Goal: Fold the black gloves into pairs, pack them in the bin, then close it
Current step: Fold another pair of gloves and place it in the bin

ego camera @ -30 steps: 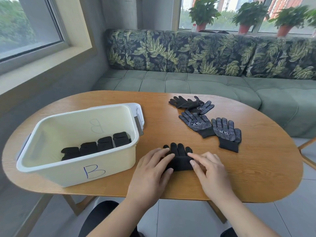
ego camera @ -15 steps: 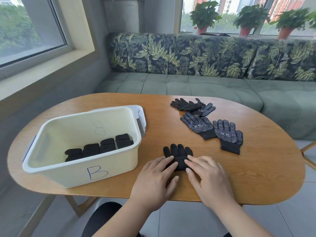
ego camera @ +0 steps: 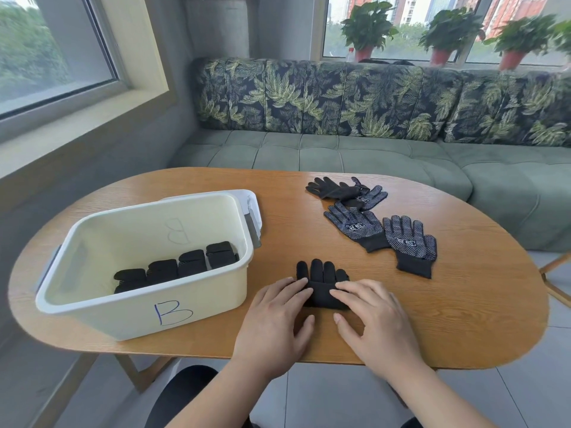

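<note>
— Where is the glove that's being folded?
— The black glove point(ego camera: 321, 273) lies on the table point(ego camera: 463, 319) near its six o'clock edge. Its fingers point to twelve and the cuff end is doubled over towards them. I cannot tell whether it is one glove or two stacked.
— And the hands?
— Both rest on the fold. The left hand point(ego camera: 278, 322) presses it from seven o'clock and the right hand point(ego camera: 374, 319) from five. The fingers are nearly straight and flat on the cloth, with neither hand clenched round it.
— The bin?
— The bin point(ego camera: 148, 319), marked B, stands open at nine o'clock of the hands. It has four folded pairs point(ego camera: 176, 267) in a row inside. Its lid point(ego camera: 252, 208) sticks out at the far right corner.
— What's unfolded?
— At one o'clock of the hands lie two dotted gloves point(ego camera: 355, 225), touching, with a small heap point(ego camera: 340, 191) beyond them.
</note>
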